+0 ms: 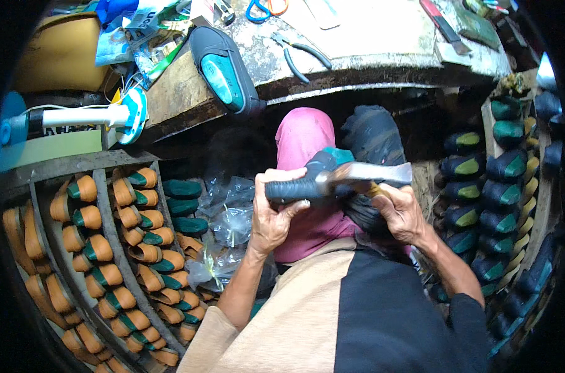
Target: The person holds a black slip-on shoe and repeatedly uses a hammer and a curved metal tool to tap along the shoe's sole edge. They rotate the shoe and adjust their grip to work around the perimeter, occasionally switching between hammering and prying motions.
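My left hand [270,217] grips a dark shoe [295,188] by its ribbed end, fingers behind it and thumb in front. A patch of teal [339,155] shows at the shoe's far side. In my right hand [400,214] is a hammer [382,173], held by its short yellowish handle. The hammer's metal head lies across the front of the shoe, its flared end pointing right; whether the two touch, I cannot tell. Both hands are raised above my lap, over a pink cloth [304,133] on my left knee and dark trousers [376,137] on my right.
A worn workbench [376,46] ahead bears another dark shoe [223,71], pliers [298,55], scissors [264,9] and a red-handled blade [443,25]. Racks of orange-brown shoes [99,248] stand left, dark shoes [500,193] right. Clear plastic bags [229,221] lie beside my left arm.
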Available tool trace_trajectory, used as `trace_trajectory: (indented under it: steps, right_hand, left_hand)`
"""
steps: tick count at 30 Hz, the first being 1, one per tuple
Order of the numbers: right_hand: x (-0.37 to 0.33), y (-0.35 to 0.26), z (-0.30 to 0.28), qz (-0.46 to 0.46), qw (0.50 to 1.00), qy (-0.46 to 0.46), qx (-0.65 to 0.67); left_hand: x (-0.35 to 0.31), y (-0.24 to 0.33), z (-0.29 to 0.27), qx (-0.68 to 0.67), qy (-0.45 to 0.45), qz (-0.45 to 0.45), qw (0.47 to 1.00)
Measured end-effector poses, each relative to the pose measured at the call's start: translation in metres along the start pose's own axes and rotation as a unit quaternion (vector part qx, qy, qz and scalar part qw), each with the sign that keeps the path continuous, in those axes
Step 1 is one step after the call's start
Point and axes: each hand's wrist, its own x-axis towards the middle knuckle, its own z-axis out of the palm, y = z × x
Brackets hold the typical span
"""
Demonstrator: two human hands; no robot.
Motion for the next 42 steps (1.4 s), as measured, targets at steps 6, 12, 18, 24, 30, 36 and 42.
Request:
trace_trajectory:
  steps: [6,12,18,24,30,36,42]
  right_hand:
    - [-0.06,-0.004,-0.026,0.056,0.943,0.106,0.309]
    - [-0.057,-0.047,-0.06,-0.126,0.969,0.153,0.144]
    - [-0.039,-0.049,-0.064,-0.036,0.991,0.112,0.056]
    - [-0.038,-0.029,-0.052,-0.063,0.987,0.103,-0.104]
    - [-0.031,-0.057,-0.083,-0.205,0.971,0.102,-0.071]
    - [-0.034,-0.078,-0.102,-0.195,0.947,0.131,-0.221]
    - [-0.035,-0.078,-0.093,-0.062,0.96,0.07,-0.263]
  left_hand:
    - [0.009,0.022,0.043,0.099,-0.033,0.118,0.988]
    - [0.008,0.027,0.07,0.107,-0.041,0.117,0.987]
    - [0.009,0.026,0.068,0.091,-0.023,0.092,0.991]
    - [0.014,0.023,0.07,0.098,-0.034,0.085,0.991]
    - [0.019,0.018,0.073,0.09,-0.053,0.105,0.989]
    - [0.019,0.021,0.076,0.115,-0.079,0.111,0.984]
    - [0.022,0.017,0.076,0.128,-0.081,0.11,0.982]
